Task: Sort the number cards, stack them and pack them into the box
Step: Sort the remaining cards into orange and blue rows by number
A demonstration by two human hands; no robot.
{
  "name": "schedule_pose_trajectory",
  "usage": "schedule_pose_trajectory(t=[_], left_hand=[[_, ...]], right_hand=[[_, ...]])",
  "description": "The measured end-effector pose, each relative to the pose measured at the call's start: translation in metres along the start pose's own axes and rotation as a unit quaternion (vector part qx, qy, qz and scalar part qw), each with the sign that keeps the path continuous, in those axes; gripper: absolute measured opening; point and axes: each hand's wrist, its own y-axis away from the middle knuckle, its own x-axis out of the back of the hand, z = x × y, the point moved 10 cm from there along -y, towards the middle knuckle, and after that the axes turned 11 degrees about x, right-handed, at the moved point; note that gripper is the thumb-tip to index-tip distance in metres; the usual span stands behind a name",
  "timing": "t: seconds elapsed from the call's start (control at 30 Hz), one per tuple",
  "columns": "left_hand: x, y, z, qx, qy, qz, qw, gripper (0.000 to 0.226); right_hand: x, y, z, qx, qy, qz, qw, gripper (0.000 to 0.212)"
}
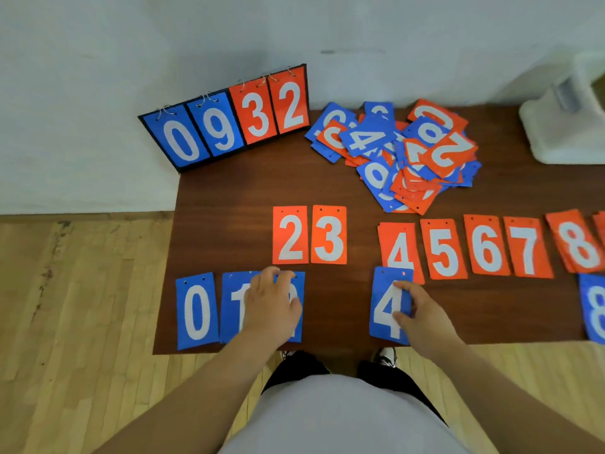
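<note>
Premises are presenting as a sports hall or activity room. A flip scoreboard (226,126) is standing at the far left corner of a dark table (229,191), against a plain white wall (98,93). Scuffed pale wood strip flooring (82,306) is running beneath. Loose number cards (409,152) are lying heaped on the table.

Soft, even, bright light falls on the surface (226,204), leaving only faint shadows under the left hand (271,308) and right hand (422,314), and the number cards (290,234) just beyond them read sharp and saturated. Far right of the right hand the wide lens bends the surface's edge, and the white object (563,126) beyond it is smeared, out of focus.
</note>
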Motion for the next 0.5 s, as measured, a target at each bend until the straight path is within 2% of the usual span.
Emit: schedule_pose_trajectory(t=[0.07, 0.13, 0.23, 0.5], left_hand=[[-0.006, 0.006, 0.020, 0.000, -0.001, 0.002, 1.000, 0.049], [-0.011, 0.014, 0.038, 0.004, 0.002, 0.004, 1.000, 0.047], [-0.020, 0.027, 0.064, 0.013, -0.009, 0.002, 1.000, 0.045], [-0.026, 0.051, 0.122, 0.045, -0.015, 0.040, 0.998, 0.050]], right_hand=[[0.006, 0.002, 0.017, 0.009, 0.029, -0.030, 0.999, 0.054], [0.011, 0.002, 0.025, 0.032, 0.113, -0.057, 0.991, 0.059], [0.024, -0.001, 0.029, 0.064, 0.229, -0.044, 0.970, 0.067], [0.069, -0.017, 0.025, 0.148, 0.235, -0.018, 0.960, 0.069]])
